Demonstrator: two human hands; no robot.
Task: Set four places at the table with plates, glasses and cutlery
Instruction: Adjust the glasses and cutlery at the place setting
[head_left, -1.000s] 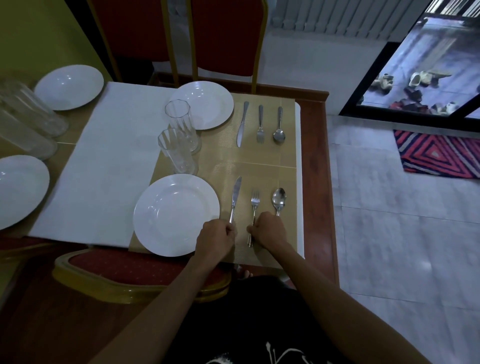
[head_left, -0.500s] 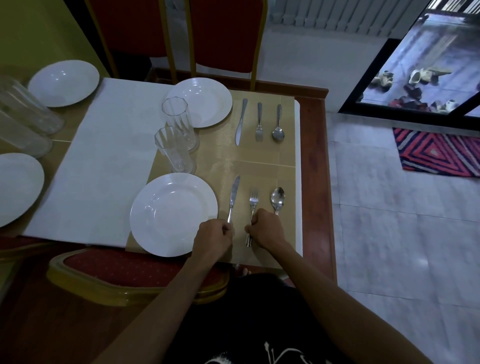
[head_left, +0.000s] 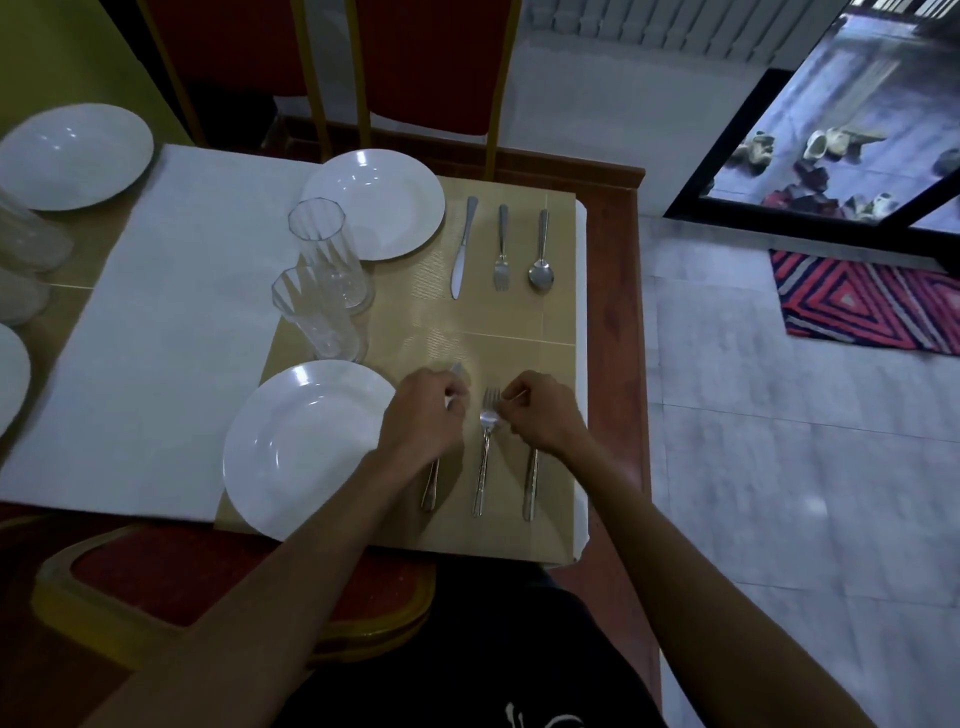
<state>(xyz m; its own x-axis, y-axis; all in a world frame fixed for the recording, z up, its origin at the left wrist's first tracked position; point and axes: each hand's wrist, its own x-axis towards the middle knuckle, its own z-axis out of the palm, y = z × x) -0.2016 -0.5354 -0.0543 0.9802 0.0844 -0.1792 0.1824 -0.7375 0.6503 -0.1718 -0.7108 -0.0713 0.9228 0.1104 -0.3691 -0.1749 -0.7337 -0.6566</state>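
On the tan mat (head_left: 519, 338) at the near place lie a knife (head_left: 430, 488), a fork (head_left: 485, 457) and a spoon (head_left: 530, 483), to the right of a white plate (head_left: 306, 447). My left hand (head_left: 423, 415) curls over the knife's blade and pinches it. My right hand (head_left: 543, 413) covers the spoon's bowl, and its fingertips pinch the fork's head. A second plate (head_left: 379, 202) at the far place has its own knife (head_left: 462, 249), fork (head_left: 501, 249) and spoon (head_left: 541, 249). Two clear glasses (head_left: 324, 254) (head_left: 317, 317) stand between the plates.
A white cloth (head_left: 171, 312) runs down the table's middle. More plates (head_left: 72, 153) and glasses (head_left: 26, 244) sit at the left edge. Red chairs stand at the near side (head_left: 156, 582) and far side (head_left: 431, 67). The table's right edge (head_left: 618, 312) borders tiled floor.
Both hands have slid forward from the handle ends to the heads of the near cutlery, so the three handles now show below them.
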